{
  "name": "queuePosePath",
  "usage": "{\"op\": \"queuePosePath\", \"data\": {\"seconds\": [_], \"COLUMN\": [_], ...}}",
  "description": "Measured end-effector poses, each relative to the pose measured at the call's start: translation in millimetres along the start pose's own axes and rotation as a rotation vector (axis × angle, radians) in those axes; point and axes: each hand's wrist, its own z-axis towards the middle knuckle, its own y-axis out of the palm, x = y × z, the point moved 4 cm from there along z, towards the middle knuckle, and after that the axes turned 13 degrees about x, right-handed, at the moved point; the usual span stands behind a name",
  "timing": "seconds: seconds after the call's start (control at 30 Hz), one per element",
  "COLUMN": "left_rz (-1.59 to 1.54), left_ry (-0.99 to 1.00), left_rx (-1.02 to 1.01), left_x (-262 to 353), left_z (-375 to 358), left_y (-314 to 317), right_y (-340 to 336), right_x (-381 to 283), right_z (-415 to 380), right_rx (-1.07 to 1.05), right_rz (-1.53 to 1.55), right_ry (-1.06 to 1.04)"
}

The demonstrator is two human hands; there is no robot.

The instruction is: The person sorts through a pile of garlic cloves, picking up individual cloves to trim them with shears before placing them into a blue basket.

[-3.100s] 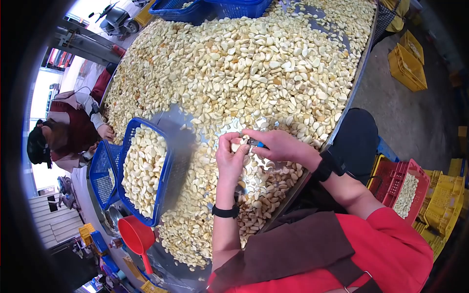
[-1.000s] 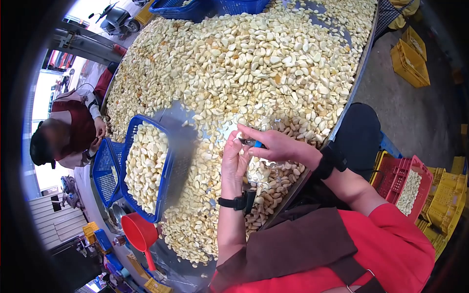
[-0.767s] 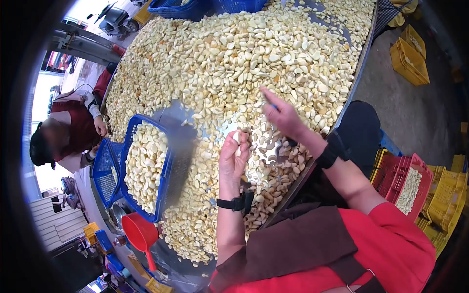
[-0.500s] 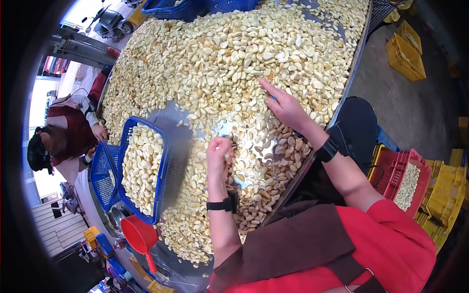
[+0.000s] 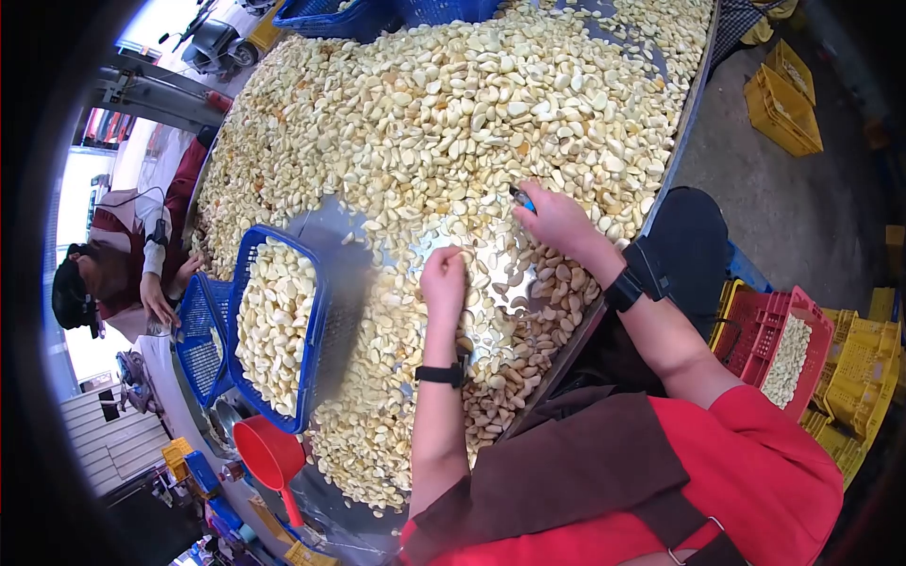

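Observation:
A deep pile of pale, cream-coloured bean-like pieces covers the metal table. My right hand is closed round a small tool with a blue and black end that shows beside the thumb; the rest is hidden in the palm. To its left, low over the pieces, my left hand is closed with its fingertips pinched together. What those fingers hold, if anything, is too small to make out. Between and below the hands lies a shiny, thinly covered patch, with browner pieces along the near edge.
A blue basket full of larger pale pieces stands to the left, beside another blue basket. A red scoop is nearby. Across the table works another person. Red and yellow crates stand at right.
My right hand has drawn back and its extended index finger has curled in. My left hand has moved up and right, closer to it. The other person's hands have shifted near the basket.

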Motion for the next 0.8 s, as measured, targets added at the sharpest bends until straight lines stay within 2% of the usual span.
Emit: {"op": "queuePosePath", "data": {"seconds": [0.03, 0.07, 0.13, 0.17, 0.23, 0.33, 0.5, 0.6, 0.67, 0.73, 0.8], "left_rz": [-0.168, -0.363, -0.705, -0.705, -0.956, -1.022, -1.066, -1.168, -1.325, -1.275, -0.482], "left_ry": [-0.055, -0.313, -0.446, -0.443, -0.546, -0.540, -0.507, -0.538, -0.577, -0.572, -0.370], "left_rx": [0.009, -0.042, -0.107, -0.097, -0.113, -0.107, -0.141, -0.167, -0.221, -0.175, -0.166], "left_x": [-1.3, -10.9, -5.9, -4.9, -1.9, 4.7, 3.7, 10.6, 20.5, 21.3, 10.6], "left_z": [2.1, -3.1, -12.4, -15.2, -22.7, -27.9, -27.7, -29.5, -29.8, -21.4, -4.0], "left_y": [-7.6, -15.0, -25.6, -30.5, -31.3, -30.7, -28.5, -30.1, -30.0, -22.7, -13.0], "right_y": [-0.3, 2.4, 11.3, 18.6, 24.6, 22.5, 27.7, 22.1, 16.5, 14.1, 11.7], "right_x": [-4.1, -8.0, -12.7, -13.2, -20.6, -33.1, -37.7, -30.9, -21.3, -16.4, -16.3], "right_z": [-0.6, -3.8, -11.6, -15.4, -21.4, -29.4, -34.6, -26.1, -16.9, -12.7, -10.6], "right_rx": [0.000, -0.051, -0.108, -0.132, -0.190, -0.259, -0.235, -0.176, 0.005, -0.020, 0.011], "right_rz": [0.003, -0.042, -0.079, -0.040, 0.030, 0.137, 0.248, 0.181, 0.204, 0.188, 0.193], "right_ry": [-0.002, 0.021, 0.037, -0.036, -0.117, -0.067, -0.153, -0.099, -0.142, -0.092, -0.094]}}
